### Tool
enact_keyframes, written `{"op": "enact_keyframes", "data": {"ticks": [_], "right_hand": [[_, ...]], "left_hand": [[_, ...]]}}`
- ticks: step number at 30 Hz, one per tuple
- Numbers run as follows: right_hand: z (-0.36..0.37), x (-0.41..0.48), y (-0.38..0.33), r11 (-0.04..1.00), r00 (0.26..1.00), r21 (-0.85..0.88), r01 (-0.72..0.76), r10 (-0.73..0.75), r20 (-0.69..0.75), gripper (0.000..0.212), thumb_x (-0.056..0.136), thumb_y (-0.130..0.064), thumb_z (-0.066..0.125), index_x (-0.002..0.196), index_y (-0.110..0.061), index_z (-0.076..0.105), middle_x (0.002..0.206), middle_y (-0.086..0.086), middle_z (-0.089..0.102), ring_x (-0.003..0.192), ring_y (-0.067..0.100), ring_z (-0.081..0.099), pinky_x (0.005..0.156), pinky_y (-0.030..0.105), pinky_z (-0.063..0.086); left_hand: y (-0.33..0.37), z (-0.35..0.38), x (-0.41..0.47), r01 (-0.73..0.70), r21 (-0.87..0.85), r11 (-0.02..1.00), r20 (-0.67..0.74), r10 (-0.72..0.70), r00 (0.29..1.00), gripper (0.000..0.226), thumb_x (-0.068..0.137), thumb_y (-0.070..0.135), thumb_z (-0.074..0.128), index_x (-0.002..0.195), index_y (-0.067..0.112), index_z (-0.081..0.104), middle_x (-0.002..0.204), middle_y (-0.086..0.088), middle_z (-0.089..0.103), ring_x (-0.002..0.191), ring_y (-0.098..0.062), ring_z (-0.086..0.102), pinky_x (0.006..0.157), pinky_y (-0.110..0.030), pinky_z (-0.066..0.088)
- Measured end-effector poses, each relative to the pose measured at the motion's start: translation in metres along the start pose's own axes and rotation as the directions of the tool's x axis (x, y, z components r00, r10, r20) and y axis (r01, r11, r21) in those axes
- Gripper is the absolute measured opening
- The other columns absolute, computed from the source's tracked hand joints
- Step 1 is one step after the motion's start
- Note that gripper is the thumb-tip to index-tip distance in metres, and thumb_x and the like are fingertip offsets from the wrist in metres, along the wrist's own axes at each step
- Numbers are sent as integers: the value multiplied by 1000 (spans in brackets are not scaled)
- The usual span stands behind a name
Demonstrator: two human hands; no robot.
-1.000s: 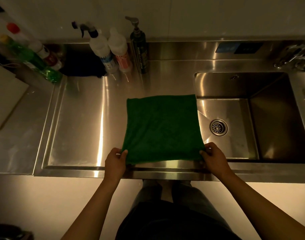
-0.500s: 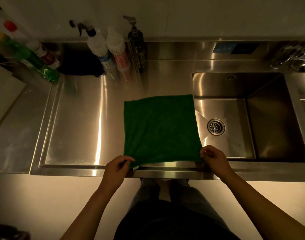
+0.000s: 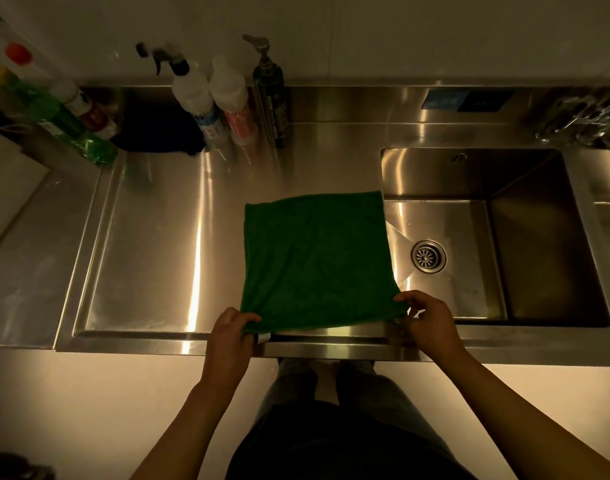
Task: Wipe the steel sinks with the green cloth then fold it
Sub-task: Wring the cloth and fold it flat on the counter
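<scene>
The green cloth [image 3: 315, 261] lies spread flat as a square on the steel drainboard [image 3: 151, 244], its right edge along the left rim of the steel sink [image 3: 546, 237]. My left hand [image 3: 229, 336] pinches the cloth's near left corner, where a small white tag shows. My right hand [image 3: 426, 322] pinches the near right corner, lifted slightly above the counter's front lip. The sink basin holds a round drain [image 3: 429, 256].
Two spray bottles [image 3: 206, 102] and a dark pump bottle [image 3: 272, 95] stand at the back. Green and red-capped bottles [image 3: 54, 109] lean at the back left beside a dark cloth [image 3: 154, 126]. A faucet [image 3: 580, 116] sits at the far right.
My left hand has closed its fingers over the near left corner. The cloth's near edge has lifted a little; the rest stays flat.
</scene>
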State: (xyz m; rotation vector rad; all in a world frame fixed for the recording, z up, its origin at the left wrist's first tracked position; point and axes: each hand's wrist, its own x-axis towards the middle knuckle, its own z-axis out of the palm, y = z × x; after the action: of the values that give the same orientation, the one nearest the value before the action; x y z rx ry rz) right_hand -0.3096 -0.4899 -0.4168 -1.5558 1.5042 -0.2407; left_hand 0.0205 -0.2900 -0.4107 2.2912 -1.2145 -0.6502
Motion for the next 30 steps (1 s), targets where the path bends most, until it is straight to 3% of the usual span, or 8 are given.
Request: {"op": "enact_keyframes", "data": {"ticks": [4, 9, 13, 15, 17, 20, 26, 30], "right_hand": [[-5, -3, 2, 996, 996, -26, 85, -86, -3, 34, 81, -12, 82, 91, -42, 70, 96, -11, 66, 91, 10, 59, 79, 30, 49], [-13, -3, -3, 971, 976, -106, 213, -217, -21, 24, 80, -14, 84, 90, -33, 72, 102, -17, 56, 101, 15, 56, 88, 31, 47], [-23, 10, -18, 957, 959, -110, 267, -276, -70, 18, 85, -18, 80, 96, -29, 71, 109, -10, 57, 109, 15, 54, 95, 35, 46], [-31, 23, -30, 944, 941, -87, 319, -327, -92, 17, 87, -19, 77, 97, -31, 70, 106, -20, 57, 106, 5, 54, 95, 30, 44], [-38, 38, -45, 932, 928, -81, 353, -360, -101, 14, 89, -19, 75, 95, -30, 69, 103, -26, 57, 103, 1, 54, 93, 29, 44], [-47, 69, -72, 928, 924, -100, 358, -368, -103, 8, 91, -19, 72, 95, -24, 68, 98, -16, 58, 98, 13, 58, 88, 33, 47], [-46, 142, -118, 967, 963, -73, 245, -251, -102, 14, 94, -29, 69, 103, -18, 68, 100, -7, 60, 94, 11, 56, 72, 14, 37], [-36, 193, -133, 978, 983, -132, 164, -172, -57, 22, 94, -29, 68, 106, -11, 73, 104, 6, 66, 96, 19, 60, 82, 26, 42]], "left_hand": [[-5, -6, -4, -64, 9, 998, -61, 64, 996, 36, 82, -10, 77, 106, 17, 76, 116, 5, 51, 106, 7, 45, 89, -6, 41], [-3, -15, -3, -105, 76, 992, -119, 114, 986, 30, 83, -1, 80, 104, 19, 75, 134, -4, 55, 125, -22, 48, 90, -36, 50], [4, -21, 7, -83, 20, 996, -189, 86, 978, 29, 88, -4, 76, 107, 17, 75, 132, -2, 60, 126, -14, 46, 106, -22, 37], [8, -27, 18, -72, -8, 997, -222, 69, 973, 26, 90, -2, 74, 108, 16, 76, 131, 0, 61, 125, -6, 42, 107, -6, 26], [11, -36, 34, -88, -10, 996, -247, 83, 965, 21, 92, 3, 74, 108, 17, 76, 128, 2, 62, 123, -4, 41, 104, -2, 25], [20, -48, 68, -116, 7, 993, -264, 114, 958, 13, 95, 14, 73, 107, 19, 76, 123, 3, 63, 117, -8, 47, 98, -4, 29], [31, -59, 160, -104, 11, 994, -235, 104, 966, 12, 96, 20, 73, 105, 13, 77, 114, -6, 64, 110, -27, 57, 94, -25, 38], [32, -53, 209, -60, 33, 998, -216, 65, 974, 14, 97, 23, 71, 104, 12, 76, 113, -9, 63, 111, -30, 55, 92, -29, 38]]}}
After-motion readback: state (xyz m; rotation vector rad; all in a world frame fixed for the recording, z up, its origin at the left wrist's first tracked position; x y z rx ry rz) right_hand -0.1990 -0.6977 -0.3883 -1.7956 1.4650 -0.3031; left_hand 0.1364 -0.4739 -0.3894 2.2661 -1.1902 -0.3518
